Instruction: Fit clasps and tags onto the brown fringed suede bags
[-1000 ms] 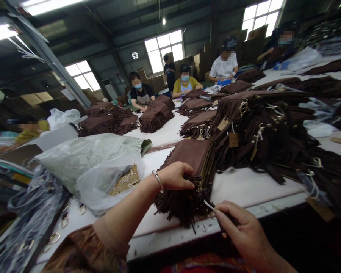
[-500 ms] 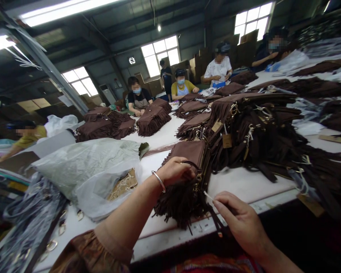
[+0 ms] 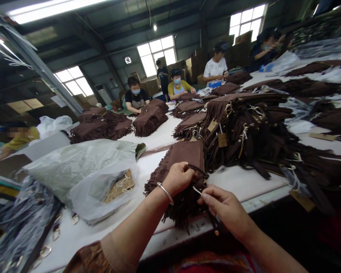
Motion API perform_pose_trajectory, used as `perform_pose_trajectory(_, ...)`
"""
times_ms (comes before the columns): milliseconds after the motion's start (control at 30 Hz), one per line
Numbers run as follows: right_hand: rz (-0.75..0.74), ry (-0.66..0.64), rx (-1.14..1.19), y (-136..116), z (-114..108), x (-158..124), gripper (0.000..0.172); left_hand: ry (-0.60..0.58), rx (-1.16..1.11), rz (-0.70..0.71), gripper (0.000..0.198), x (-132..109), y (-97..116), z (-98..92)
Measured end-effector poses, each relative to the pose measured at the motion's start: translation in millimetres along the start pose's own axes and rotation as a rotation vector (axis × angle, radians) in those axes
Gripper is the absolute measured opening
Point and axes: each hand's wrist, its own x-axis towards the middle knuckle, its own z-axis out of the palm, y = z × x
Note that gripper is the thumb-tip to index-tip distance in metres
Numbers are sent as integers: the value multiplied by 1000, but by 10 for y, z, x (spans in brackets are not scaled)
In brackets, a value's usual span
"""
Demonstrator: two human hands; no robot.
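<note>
Closer now to the left hand (image 3: 178, 177) gripping the fringed bag (image 3: 187, 151), the right hand (image 3: 226, 207) pinches a white strand (image 3: 197, 190).

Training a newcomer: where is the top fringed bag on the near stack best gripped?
Probably the firm near edge of the top bag, by the strap loop, from the near side above the loose-hanging fringe; the left hand pinches there, the right hand holds a white strand.

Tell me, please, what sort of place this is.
Probably a bag factory's finishing hall: stacks of brown fringed bags cover a long white table, other workers sit along it, and the left hand grips one bag while the right hand pinches a thin white strip.
</note>
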Motion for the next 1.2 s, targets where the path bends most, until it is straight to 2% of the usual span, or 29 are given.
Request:
perform_pose_trajectory(100,-92,57,-81,-21,40,-25,36,0,66,80,18,-139,-19,-26)
perform_pose_trajectory(167,-38,78,-49,-21,51,-27,37,-2,134,175,15,-280,-25,-61)
perform_pose_trajectory(233,35,76,13,-15,55,-28,39,12,186,347,13,-437,-45,-89)
perform_pose_trajectory(300,66,72,69,-9,60,-35,41,41,265,521,21,-576,-85,-88)
perform_pose_trajectory(367,67,72,96,1,67,-44,41,79,369,613,28,-670,-137,-51)
perform_pose_trajectory(433,57,74,95,13,75,-49,40,141,468,630,28,-707,-185,14)
perform_pose_trajectory(567,-14,85,4,36,64,-50,37,258,583,650,14,-676,-239,131)
perform_pose_trajectory(633,-77,97,-52,47,43,-59,34,275,586,668,8,-653,-255,149)
perform_pose_trajectory(767,-137,99,-47,120,3,-113,36,270,520,682,9,-637,-293,130)
perform_pose_trajectory(967,141,85,262,331,43,-177,38,270,427,629,8,-642,-318,129)
perform_pose_trajectory(1100,234,97,383,361,102,-145,45,282,375,608,7,-645,-320,144)
perform_pose_trajectory(1200,252,82,495,345,142,-105,43,291,364,608,7,-649,-320,153)
